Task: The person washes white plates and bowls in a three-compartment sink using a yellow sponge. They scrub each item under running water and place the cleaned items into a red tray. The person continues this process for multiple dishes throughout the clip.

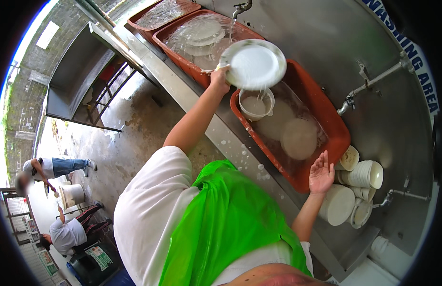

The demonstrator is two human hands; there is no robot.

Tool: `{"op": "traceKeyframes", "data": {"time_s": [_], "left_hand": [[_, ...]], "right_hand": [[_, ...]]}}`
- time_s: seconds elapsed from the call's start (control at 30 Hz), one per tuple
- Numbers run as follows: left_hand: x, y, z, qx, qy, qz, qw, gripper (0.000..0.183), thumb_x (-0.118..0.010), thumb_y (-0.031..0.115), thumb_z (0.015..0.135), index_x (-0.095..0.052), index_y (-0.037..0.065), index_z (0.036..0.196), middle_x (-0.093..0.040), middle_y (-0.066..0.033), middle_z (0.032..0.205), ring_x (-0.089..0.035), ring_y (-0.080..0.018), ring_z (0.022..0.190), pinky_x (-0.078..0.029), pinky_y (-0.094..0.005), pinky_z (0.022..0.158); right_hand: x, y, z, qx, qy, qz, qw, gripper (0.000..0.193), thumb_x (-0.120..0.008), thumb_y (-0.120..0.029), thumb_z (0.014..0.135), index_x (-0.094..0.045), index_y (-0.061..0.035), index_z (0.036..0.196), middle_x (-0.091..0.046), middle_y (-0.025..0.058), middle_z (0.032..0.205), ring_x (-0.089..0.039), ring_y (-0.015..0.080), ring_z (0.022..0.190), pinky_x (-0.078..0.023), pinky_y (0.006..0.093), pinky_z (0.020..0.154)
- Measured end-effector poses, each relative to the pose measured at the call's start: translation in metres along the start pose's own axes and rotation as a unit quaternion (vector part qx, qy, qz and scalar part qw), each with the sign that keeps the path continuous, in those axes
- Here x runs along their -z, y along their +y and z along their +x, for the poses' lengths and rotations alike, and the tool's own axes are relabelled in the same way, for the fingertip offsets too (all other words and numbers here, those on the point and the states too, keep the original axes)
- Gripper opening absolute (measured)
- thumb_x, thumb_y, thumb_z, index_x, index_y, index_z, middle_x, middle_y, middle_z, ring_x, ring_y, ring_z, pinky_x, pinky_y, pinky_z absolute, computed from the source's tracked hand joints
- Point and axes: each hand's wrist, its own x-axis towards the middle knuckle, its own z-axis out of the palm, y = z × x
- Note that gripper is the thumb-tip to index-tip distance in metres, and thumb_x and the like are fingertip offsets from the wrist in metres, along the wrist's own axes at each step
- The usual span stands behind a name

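Observation:
My left hand (220,81) grips the rim of a white plate (254,64) with a faintly patterned edge. The plate is tilted over the near end of an orange basin (336,134), and water runs off its lower edge. Beneath it, a clear round plastic tub (256,114) sits in the basin. Several pale plates (299,138) lie under cloudy water there. My right hand (321,173) is empty, palm up with fingers stretched, beside the basin's right end.
Beyond stands a second orange basin (195,70) of soaking plates under a running tap (240,9), then a third basin (192,8). Stacked bowls (366,174) and a white bucket (337,205) sit right of my right hand. Wall taps (346,105) jut out. Two people are far left.

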Motion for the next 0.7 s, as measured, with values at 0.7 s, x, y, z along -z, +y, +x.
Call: {"op": "traceKeyframes", "data": {"time_s": [0.7], "left_hand": [[0.011, -0.146, -0.106, -0.169, -0.571, 0.622, 0.508, 0.033, -0.059, 0.013, 0.079, -0.058, 0.009, 0.112, -0.063, -0.0092, 0.102, -0.063, -0.0312, 0.09, -0.053, -0.0435, 0.075]], "right_hand": [[0.271, 0.06, 0.131, -0.121, 0.67, -0.289, 0.672, 0.068, -0.062, -0.043, 0.087, -0.034, -0.0171, 0.143, -0.043, 0.0103, 0.14, -0.042, 0.0333, 0.126, -0.04, 0.0544, 0.097]]}}
